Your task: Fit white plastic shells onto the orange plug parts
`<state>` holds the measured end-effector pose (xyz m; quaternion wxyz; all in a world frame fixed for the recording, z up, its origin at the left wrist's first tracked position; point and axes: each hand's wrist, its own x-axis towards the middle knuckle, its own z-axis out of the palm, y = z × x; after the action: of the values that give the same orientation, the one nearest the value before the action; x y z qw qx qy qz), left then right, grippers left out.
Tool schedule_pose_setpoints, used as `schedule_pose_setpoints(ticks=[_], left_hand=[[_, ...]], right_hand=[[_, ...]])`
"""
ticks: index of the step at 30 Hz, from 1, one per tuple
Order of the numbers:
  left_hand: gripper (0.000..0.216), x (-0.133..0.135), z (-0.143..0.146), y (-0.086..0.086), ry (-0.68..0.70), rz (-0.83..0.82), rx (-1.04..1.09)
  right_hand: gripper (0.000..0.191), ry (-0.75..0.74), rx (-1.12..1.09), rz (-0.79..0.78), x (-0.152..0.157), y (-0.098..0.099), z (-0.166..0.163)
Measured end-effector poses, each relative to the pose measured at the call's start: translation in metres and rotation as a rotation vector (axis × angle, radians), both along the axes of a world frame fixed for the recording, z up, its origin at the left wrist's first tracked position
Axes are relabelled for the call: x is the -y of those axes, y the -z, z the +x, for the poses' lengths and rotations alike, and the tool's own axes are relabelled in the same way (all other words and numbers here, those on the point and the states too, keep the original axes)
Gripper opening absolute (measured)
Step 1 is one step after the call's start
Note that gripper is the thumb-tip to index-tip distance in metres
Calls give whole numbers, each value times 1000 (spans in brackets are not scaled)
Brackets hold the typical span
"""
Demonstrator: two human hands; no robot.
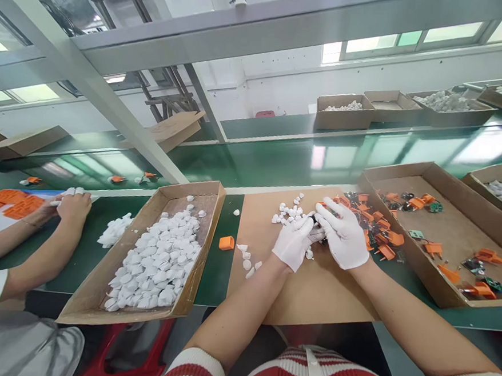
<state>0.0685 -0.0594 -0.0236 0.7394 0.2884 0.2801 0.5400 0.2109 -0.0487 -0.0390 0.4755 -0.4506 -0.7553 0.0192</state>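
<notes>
My left hand (293,241) and my right hand (343,235), both in white gloves, meet over a brown cardboard sheet (312,298). Their fingers close round a small dark part (315,217), mostly covered by the gloves, so its kind is unclear. Just beyond my left hand lies a cluster of small white lumps (290,213). A heap of orange housings (387,237) with wired parts sits against my right hand. More white pieces (246,263) lie at the sheet's left side.
On the left stands a cardboard tray (214,231) of white pieces, with a lone orange housing (226,243) beside it. A larger cardboard box (400,267) with orange parts and green boards is at right. A co-worker's gloved hands (67,195) work at far left. A metal frame (262,31) crosses above.
</notes>
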Motion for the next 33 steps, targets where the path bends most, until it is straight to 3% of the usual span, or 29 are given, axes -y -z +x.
schedule_pose_setpoints(ticks=[6,14,17,21,24,28,33], left_hand=[[29,-5,-6,9,-9,-4,29],[23,-3,-5,8,-57,-48,-14],[22,-5,-9,3,-9,-62,-7],[27,-7,-14,1,114,-63,12],[32,-7,-15,1,125,-65,-5],[41,-4,-16,-3,134,6,-146],[34,-4,-19,-8,154,7,-110]], right_hand=[[51,-132,126,-2,5,-1,0],[51,-146,156,50,4,-2,-3],[49,-183,90,-80,6,-6,-2],[37,-152,-171,-329,8,-15,-1],[32,-139,-287,-384,8,-18,0],[25,-177,-245,-373,7,-19,2],[38,-114,-67,-154,4,-12,-3]])
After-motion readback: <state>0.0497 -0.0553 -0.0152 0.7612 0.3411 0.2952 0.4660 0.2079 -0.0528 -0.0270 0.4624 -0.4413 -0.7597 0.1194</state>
